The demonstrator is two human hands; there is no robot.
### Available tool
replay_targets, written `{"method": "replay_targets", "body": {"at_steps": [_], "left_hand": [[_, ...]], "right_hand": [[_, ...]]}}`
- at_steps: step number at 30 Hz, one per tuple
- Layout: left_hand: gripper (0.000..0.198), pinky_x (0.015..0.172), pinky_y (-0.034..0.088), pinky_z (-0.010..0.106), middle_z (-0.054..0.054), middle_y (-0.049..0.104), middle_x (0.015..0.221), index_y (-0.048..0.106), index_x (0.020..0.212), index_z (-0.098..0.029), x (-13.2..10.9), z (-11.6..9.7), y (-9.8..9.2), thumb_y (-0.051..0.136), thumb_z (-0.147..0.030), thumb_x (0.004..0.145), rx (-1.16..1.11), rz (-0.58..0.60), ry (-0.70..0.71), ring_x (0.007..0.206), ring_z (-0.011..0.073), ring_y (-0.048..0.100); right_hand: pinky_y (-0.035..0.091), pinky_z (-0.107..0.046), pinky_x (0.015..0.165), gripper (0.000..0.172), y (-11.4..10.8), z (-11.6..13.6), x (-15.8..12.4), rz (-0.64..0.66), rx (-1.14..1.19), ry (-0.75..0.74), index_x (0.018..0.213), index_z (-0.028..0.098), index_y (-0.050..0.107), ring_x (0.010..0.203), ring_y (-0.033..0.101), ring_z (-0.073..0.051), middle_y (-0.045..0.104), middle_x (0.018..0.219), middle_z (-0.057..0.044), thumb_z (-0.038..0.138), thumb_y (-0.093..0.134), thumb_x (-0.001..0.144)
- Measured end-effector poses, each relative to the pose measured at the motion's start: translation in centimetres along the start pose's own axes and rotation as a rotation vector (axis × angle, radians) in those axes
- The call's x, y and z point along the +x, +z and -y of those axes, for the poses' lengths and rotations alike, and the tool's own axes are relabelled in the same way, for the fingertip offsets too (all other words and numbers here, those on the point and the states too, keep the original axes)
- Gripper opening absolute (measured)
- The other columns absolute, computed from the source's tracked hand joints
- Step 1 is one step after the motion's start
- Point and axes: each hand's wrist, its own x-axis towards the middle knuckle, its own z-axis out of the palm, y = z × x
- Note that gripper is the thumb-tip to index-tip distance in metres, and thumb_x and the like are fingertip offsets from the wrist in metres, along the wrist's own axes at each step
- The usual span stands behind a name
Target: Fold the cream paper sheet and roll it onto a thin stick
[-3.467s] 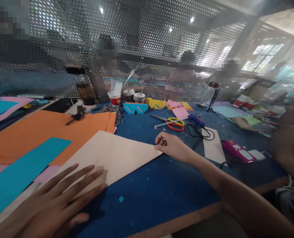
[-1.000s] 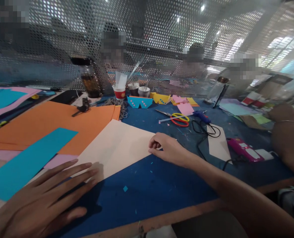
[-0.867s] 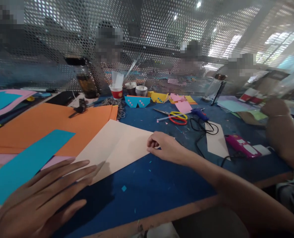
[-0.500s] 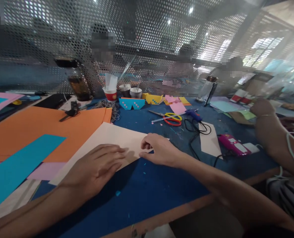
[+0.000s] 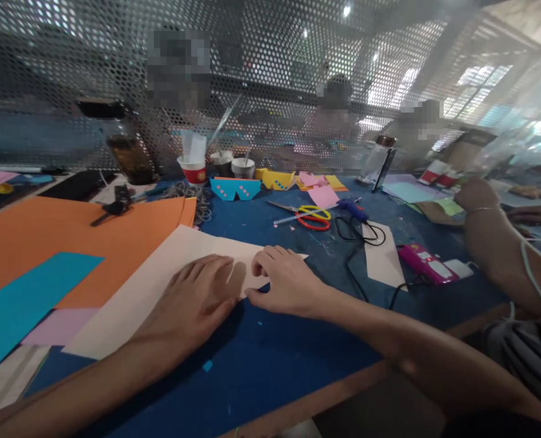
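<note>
A cream paper sheet (image 5: 160,280), folded into a pointed shape, lies on the blue table (image 5: 274,353). My left hand (image 5: 192,301) rests flat on it with fingers stretched out, pressing near the fold. Just to its right, my right hand (image 5: 283,283) has its fingers curled and pinches the paper's lower edge near the pointed tip.
Orange sheets (image 5: 69,234), a teal strip (image 5: 19,304) and pink paper lie at left. Scissors (image 5: 309,218), a glue gun (image 5: 355,211) with black cord, a pink device (image 5: 423,263), cups (image 5: 193,170) and folded paper pieces sit farther back. Another person's arm (image 5: 493,243) is at right. A perforated metal screen stands behind.
My left hand slid from the paper's lower left corner up and right along it, stopping beside my right hand. My right hand moved a little left along the edge. The paper lies flatter.
</note>
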Motion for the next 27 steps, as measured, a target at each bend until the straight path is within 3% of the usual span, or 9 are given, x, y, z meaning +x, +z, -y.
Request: {"method": "replay_targets", "body": {"at_steps": [10, 18, 27], "left_hand": [[0.055, 0.112, 0.054, 0.061, 0.013, 0.069, 0.150, 0.058, 0.149, -0.026, -0.2, 0.3, 0.0, 0.059, -0.056, 0.102, 0.017, 0.009, 0.011, 0.140, 0.0396, 0.064], [0.058, 0.114, 0.054, 0.058, 0.014, 0.071, 0.149, 0.060, 0.148, -0.024, 0.0, 0.5, 0.1, 0.060, -0.052, 0.098, 0.045, 0.031, 0.010, 0.139, 0.0392, 0.065], [0.060, 0.115, 0.055, 0.065, 0.016, 0.072, 0.150, 0.061, 0.148, -0.022, 0.2, 0.2, -0.3, 0.059, -0.055, 0.098, 0.039, 0.065, 0.033, 0.138, 0.0429, 0.067]], "right_hand": [[0.045, -0.038, 0.093, 0.016, -1.2, -0.2, 0.3, 0.080, 0.099, 0.022, 0.097, 0.022, 0.061, 0.099, 0.063, -0.022, 0.072, 0.105, -0.004, 0.015, 0.072, 0.087], [0.042, -0.037, 0.092, 0.017, -1.7, -0.3, 0.4, 0.113, 0.137, 0.070, 0.099, 0.020, 0.067, 0.098, 0.065, -0.021, 0.075, 0.104, -0.003, 0.012, 0.072, 0.085], [0.040, -0.035, 0.089, 0.019, -2.2, -0.8, 0.1, 0.122, 0.150, 0.121, 0.100, 0.020, 0.070, 0.097, 0.065, -0.020, 0.076, 0.105, -0.004, 0.010, 0.072, 0.084]]}}
